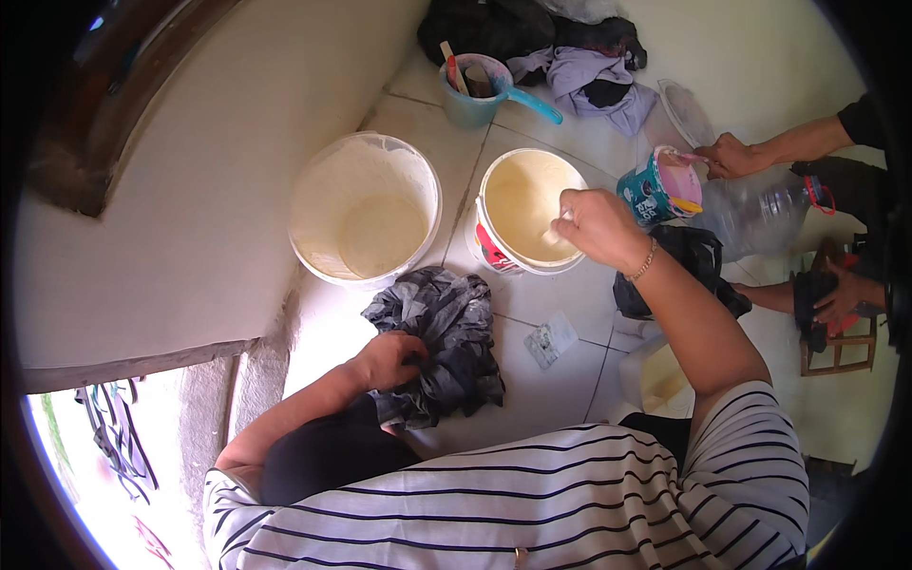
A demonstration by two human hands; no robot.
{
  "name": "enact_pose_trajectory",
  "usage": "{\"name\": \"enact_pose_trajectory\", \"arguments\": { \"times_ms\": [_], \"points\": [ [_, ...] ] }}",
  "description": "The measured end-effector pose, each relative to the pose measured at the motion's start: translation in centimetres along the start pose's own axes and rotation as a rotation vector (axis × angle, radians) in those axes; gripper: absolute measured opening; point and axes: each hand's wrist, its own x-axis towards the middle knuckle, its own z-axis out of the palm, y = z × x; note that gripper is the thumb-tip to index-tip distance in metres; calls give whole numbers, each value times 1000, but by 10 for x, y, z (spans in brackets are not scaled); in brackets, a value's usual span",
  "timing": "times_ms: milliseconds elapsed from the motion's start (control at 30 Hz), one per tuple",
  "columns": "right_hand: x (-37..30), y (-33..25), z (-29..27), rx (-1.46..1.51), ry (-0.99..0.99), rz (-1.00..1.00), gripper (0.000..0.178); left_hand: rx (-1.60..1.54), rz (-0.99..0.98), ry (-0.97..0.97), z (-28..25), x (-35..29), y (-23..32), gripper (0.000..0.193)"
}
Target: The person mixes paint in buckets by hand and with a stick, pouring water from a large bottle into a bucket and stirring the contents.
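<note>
blue dipper (467, 114) near lilac cloth (581, 74); clear jug (760, 218) beside black bag (689, 252)

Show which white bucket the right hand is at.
The smaller bucket, red-marked outside: the right hand is at its rim. No hand is over the larger bucket beside it.

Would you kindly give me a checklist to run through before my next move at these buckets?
1. Right hand has hold of the pale object at the smaller bucket: ok.
2. Left hand grips the dark crumpled cloth firmly: cannot tell; it rests there, fingers partly hidden.
3. Cloth is clear of the larger bucket: cannot tell; they overlap in view.
4. Other person's hand is away from the smaller bucket: ok, it is by the teal pail.
</note>
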Motion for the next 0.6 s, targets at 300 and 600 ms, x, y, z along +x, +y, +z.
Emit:
{"name": "enact_pose_trajectory", "arguments": {
  "times_ms": [300, 600],
  "points": [
    [12, 8, -1, 22, 236, -13, 19, 17, 8, 6, -2, -1, 6, 32],
    [15, 0, 13, 268, 160, -12, 20, 66, 120, -1, 0, 1, -5, 34]
  ]
}}
